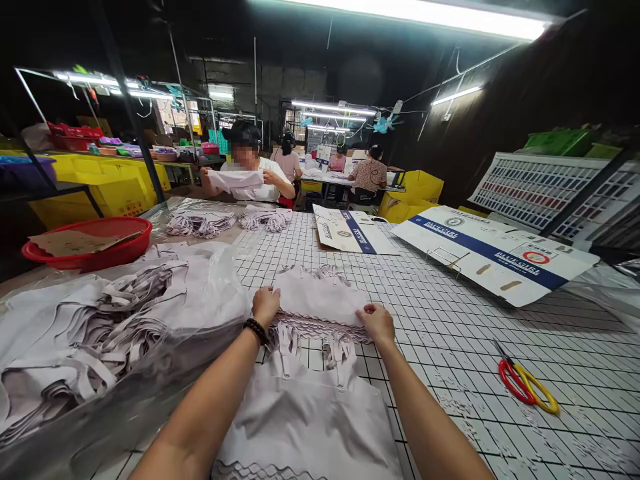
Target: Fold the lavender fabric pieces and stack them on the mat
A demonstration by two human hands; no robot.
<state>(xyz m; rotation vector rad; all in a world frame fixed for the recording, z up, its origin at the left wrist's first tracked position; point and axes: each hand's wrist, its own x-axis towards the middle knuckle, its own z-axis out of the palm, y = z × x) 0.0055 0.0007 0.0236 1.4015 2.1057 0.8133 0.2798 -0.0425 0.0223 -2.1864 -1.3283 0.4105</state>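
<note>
A stack of pale pinkish-grey camisoles (320,297) with wavy hems lies on the gridded table in front of me. My left hand (266,305), with a dark beaded bracelet at the wrist, is closed on the left edge of the top camisole. At the opposite edge, my right hand (377,323) pinches the same garment between thumb and fingers. The top piece lies spread flat between both hands. Nearer to me is another camisole pile (310,413), its straps pointing away from me and its wavy hem towards me.
Left, a clear plastic bag (220,280) holds many garments beside a red basket (90,257). Red-and-yellow scissors (527,383) lie right among thread scraps. Flattened cartons (493,250) and two garment piles (200,223) sit farther back. Across the table, a co-worker (270,177) holds up a garment.
</note>
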